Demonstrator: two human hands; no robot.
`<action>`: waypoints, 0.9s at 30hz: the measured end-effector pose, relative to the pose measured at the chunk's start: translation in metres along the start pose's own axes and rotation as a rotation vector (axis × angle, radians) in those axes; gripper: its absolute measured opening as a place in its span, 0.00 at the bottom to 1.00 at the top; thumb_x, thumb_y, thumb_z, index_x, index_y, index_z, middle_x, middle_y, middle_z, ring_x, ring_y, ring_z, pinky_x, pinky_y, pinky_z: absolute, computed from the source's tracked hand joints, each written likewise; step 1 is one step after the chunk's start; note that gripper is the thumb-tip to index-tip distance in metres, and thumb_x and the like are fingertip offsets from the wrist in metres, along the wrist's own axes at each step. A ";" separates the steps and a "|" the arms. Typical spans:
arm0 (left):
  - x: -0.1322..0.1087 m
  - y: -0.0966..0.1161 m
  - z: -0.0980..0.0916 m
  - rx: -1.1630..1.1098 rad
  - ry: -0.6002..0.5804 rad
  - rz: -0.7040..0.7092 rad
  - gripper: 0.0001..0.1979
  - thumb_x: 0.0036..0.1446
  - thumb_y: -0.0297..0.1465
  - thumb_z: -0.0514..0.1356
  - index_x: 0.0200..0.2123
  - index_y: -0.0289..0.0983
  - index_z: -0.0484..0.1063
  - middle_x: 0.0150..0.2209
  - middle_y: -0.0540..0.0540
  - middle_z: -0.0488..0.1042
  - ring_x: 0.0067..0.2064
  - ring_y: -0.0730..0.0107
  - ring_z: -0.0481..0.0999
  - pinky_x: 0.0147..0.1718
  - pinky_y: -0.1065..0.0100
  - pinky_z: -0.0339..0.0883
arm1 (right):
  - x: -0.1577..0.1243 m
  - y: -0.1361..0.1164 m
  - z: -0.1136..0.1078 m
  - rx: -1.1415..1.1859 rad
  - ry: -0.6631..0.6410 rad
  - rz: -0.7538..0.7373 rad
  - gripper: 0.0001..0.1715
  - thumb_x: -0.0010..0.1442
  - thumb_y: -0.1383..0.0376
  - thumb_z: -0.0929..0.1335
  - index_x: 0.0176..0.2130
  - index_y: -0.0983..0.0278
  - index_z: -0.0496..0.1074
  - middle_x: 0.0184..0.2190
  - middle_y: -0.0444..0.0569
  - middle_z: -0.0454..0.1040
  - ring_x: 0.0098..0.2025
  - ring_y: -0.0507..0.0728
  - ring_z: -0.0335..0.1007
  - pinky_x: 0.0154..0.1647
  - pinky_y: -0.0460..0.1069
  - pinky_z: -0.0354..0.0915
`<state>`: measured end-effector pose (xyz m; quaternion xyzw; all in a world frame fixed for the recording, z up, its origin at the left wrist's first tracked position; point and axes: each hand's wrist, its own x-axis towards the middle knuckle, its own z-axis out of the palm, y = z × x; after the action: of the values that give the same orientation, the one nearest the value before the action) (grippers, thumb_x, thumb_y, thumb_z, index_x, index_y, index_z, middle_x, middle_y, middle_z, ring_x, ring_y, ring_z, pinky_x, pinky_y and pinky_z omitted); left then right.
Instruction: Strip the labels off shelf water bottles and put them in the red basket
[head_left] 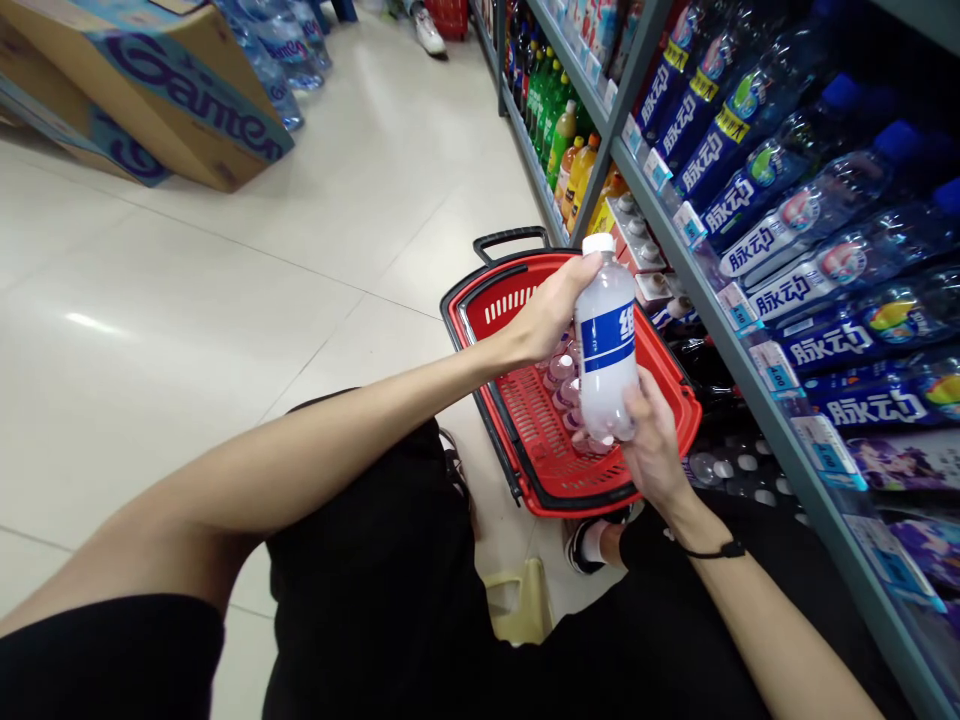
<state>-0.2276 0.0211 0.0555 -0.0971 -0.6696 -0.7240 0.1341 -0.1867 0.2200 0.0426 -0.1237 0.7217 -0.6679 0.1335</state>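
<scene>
Both hands hold one plastic bottle (607, 385) with a white cap, a blue label band and whitish contents. It is upright with a slight tilt, above a red shopping basket (540, 485). My left hand (553, 312) is closed around its upper part, just below the cap. Around the lower right side of the bottle, my right hand (654, 440) is closed, its fingers partly hidden behind. Several small clear bottles (561, 372) with pinkish tops lie in the basket, partly covered by the held bottle and my hands.
Shelves of blue-labelled drink bottles (757, 245) run along the right, with price tags on the shelf edge (776, 370). Soda bottles (551, 110) stand farther back. Cardboard boxes (202, 100) and water bottles (289, 50) sit at the upper left. A yellowish stool (532, 600) is below me. Another person's shoe (429, 32) shows far off.
</scene>
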 end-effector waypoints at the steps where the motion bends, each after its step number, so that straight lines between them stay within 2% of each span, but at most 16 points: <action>1: 0.000 -0.001 0.001 -0.005 0.011 0.024 0.36 0.68 0.62 0.45 0.51 0.36 0.72 0.41 0.41 0.79 0.43 0.59 0.79 0.40 0.63 0.72 | -0.002 0.003 -0.001 -0.064 0.044 -0.062 0.35 0.57 0.47 0.76 0.57 0.59 0.67 0.50 0.55 0.79 0.48 0.64 0.79 0.46 0.57 0.78; 3: -0.002 -0.002 0.005 -0.007 -0.006 0.049 0.33 0.67 0.59 0.50 0.52 0.36 0.72 0.45 0.41 0.80 0.46 0.58 0.79 0.43 0.63 0.72 | -0.003 0.007 -0.004 -0.162 0.095 -0.124 0.38 0.54 0.50 0.79 0.57 0.60 0.68 0.54 0.56 0.78 0.52 0.65 0.78 0.54 0.58 0.75; 6: -0.003 -0.002 0.010 0.060 -0.074 0.006 0.33 0.66 0.58 0.54 0.56 0.36 0.71 0.47 0.41 0.80 0.47 0.58 0.79 0.43 0.64 0.72 | -0.001 0.011 -0.010 -0.230 0.111 -0.083 0.35 0.53 0.50 0.79 0.53 0.62 0.71 0.49 0.56 0.80 0.48 0.65 0.78 0.53 0.60 0.75; 8: -0.001 -0.003 0.013 0.096 -0.099 -0.022 0.33 0.66 0.59 0.54 0.54 0.36 0.73 0.46 0.41 0.80 0.45 0.58 0.79 0.41 0.64 0.73 | 0.002 0.015 -0.018 -0.272 0.160 -0.101 0.34 0.51 0.50 0.80 0.52 0.62 0.72 0.47 0.54 0.80 0.46 0.64 0.78 0.52 0.60 0.75; 13: 0.013 -0.009 0.016 0.028 -0.152 -0.052 0.37 0.68 0.61 0.46 0.41 0.34 0.78 0.38 0.40 0.81 0.40 0.57 0.79 0.39 0.61 0.74 | 0.008 0.029 -0.043 -0.533 0.330 -0.300 0.41 0.51 0.50 0.80 0.58 0.61 0.71 0.53 0.56 0.75 0.51 0.66 0.75 0.55 0.63 0.73; 15: 0.015 -0.008 0.017 -0.015 -0.172 -0.055 0.36 0.68 0.60 0.48 0.40 0.33 0.78 0.38 0.39 0.81 0.40 0.57 0.80 0.39 0.61 0.75 | 0.006 0.028 -0.052 -0.661 0.382 -0.384 0.41 0.51 0.50 0.80 0.59 0.60 0.71 0.53 0.56 0.73 0.52 0.67 0.73 0.55 0.64 0.72; 17: 0.015 -0.005 0.019 -0.037 -0.201 -0.045 0.33 0.66 0.59 0.54 0.41 0.33 0.78 0.39 0.39 0.81 0.41 0.58 0.80 0.39 0.62 0.75 | 0.003 0.023 -0.059 -0.772 0.413 -0.465 0.40 0.52 0.51 0.80 0.59 0.59 0.72 0.52 0.55 0.71 0.52 0.66 0.72 0.56 0.63 0.71; 20: 0.014 -0.003 0.024 -0.047 -0.230 0.008 0.27 0.60 0.53 0.66 0.41 0.32 0.78 0.40 0.39 0.81 0.41 0.62 0.79 0.41 0.63 0.74 | 0.000 0.010 -0.065 -0.859 0.428 -0.547 0.37 0.52 0.53 0.80 0.57 0.61 0.73 0.49 0.54 0.70 0.51 0.65 0.71 0.55 0.61 0.70; 23: 0.013 -0.004 0.030 -0.064 -0.184 0.070 0.27 0.53 0.49 0.72 0.42 0.31 0.77 0.41 0.39 0.80 0.41 0.65 0.78 0.44 0.63 0.73 | -0.001 0.004 -0.066 -0.868 0.431 -0.555 0.35 0.53 0.54 0.80 0.56 0.61 0.72 0.50 0.54 0.70 0.51 0.65 0.71 0.55 0.61 0.70; 25: 0.013 -0.006 0.033 -0.045 -0.131 0.095 0.27 0.51 0.48 0.73 0.41 0.31 0.77 0.39 0.40 0.80 0.38 0.67 0.76 0.41 0.64 0.71 | 0.001 0.007 -0.066 -0.864 0.390 -0.524 0.38 0.53 0.53 0.80 0.57 0.61 0.70 0.51 0.55 0.71 0.52 0.66 0.72 0.56 0.62 0.70; 27: 0.014 -0.006 0.032 0.053 -0.093 0.098 0.25 0.50 0.48 0.73 0.36 0.32 0.76 0.33 0.44 0.77 0.33 0.70 0.72 0.35 0.66 0.67 | 0.003 0.014 -0.066 -0.848 0.294 -0.479 0.41 0.53 0.52 0.80 0.60 0.60 0.67 0.54 0.56 0.72 0.54 0.67 0.72 0.57 0.62 0.71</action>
<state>-0.2439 0.0524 0.0567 -0.1599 -0.6884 -0.6934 0.1407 -0.2131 0.2810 0.0336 -0.2336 0.8918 -0.3384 -0.1885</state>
